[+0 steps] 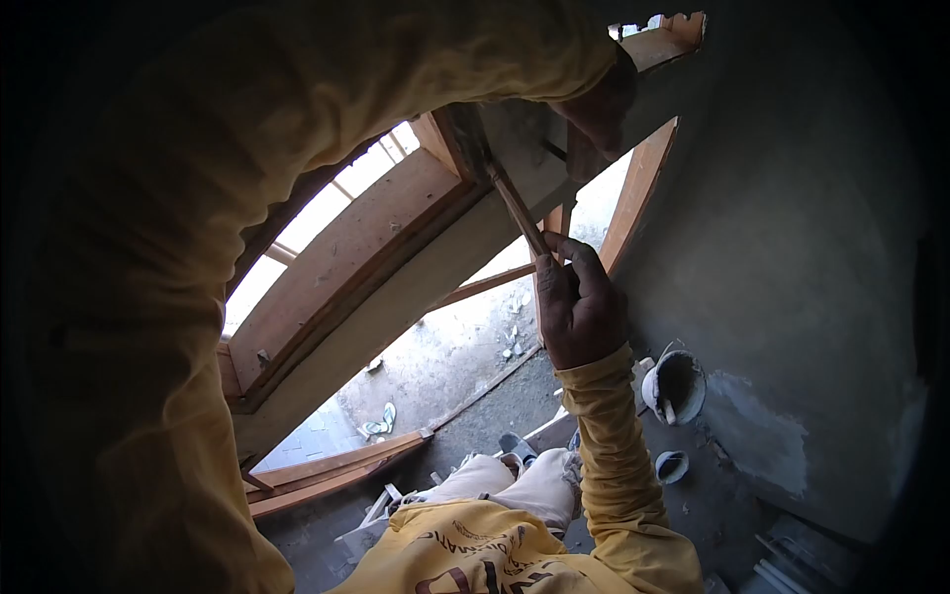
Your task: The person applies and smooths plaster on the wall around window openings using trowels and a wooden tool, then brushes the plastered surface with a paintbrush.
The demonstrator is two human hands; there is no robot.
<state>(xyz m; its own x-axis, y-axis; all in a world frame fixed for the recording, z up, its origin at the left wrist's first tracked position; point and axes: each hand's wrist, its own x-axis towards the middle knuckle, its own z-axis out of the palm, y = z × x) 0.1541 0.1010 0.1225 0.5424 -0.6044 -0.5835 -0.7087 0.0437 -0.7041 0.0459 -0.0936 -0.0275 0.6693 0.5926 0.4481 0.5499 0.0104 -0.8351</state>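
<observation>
My right hand (584,302), raised in the middle of the view, is closed around a thin wood-coloured stick (519,210). The stick's far end meets the lower corner of a wooden window frame (341,262), beside the grey plastered band (396,342) below it. My left arm arches over the top in a yellow sleeve. At its end, my left hand (601,109) is bent down in shadow over the plastered band. A brownish flat piece (586,158) and a short dark rod (555,149) show just below those fingers; what the hand grips is too dark to make out.
A bucket (676,386) and a smaller bowl (672,466) stand on the floor at right. The grey wall (792,267) rises beside them. Curved timber (341,473) crosses lower left, near sandals (380,421). Light poles (777,574) lie lower right.
</observation>
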